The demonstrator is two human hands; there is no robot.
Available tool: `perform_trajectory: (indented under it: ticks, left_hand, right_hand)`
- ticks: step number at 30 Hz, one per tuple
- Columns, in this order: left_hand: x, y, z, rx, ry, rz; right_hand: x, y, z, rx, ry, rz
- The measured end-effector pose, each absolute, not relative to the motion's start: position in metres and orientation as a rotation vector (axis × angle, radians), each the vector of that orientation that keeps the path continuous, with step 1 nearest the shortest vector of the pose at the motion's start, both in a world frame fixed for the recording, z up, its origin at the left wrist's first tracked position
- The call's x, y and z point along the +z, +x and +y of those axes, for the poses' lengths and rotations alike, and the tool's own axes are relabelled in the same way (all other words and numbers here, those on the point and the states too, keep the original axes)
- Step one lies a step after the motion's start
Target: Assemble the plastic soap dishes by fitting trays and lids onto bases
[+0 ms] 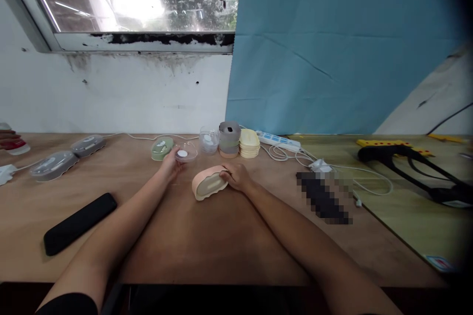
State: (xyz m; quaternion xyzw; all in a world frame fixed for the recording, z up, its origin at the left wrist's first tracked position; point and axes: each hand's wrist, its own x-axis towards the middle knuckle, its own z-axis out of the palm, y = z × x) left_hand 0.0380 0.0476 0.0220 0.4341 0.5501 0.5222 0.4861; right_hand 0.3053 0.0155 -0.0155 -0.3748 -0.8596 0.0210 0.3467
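My right hand [236, 176] grips a pink oval tray [209, 183], which is tilted up on its edge on the wooden table [207, 236]. My left hand [170, 163] is closed on the near rim of a clear plastic lid [185, 152] with a white sticker on it. Just left of that lid lies a green oval case [161, 148].
Behind stand a stack of clear lids [209, 141], grey and pink trays [229, 140] and yellow trays [249, 143]. Two grey lidded cases [53, 165] lie far left, a black phone [80, 223] near left, a power strip [278, 141] and cables right. Another person's hand [9, 139] shows at the left edge.
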Motion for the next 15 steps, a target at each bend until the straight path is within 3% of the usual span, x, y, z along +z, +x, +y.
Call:
perform_trajectory:
  ticks: [8,15]
  left_hand:
    - [0.052,0.076,0.130,1.302,1.513,1.739]
    - [0.059,0.110,0.171,0.932,1.753,1.941]
  right_hand:
    - [-0.017,0.309,0.016,0.054,-1.012,-2.248]
    - [-0.016,0.309,0.016,0.038,-1.042,-2.250]
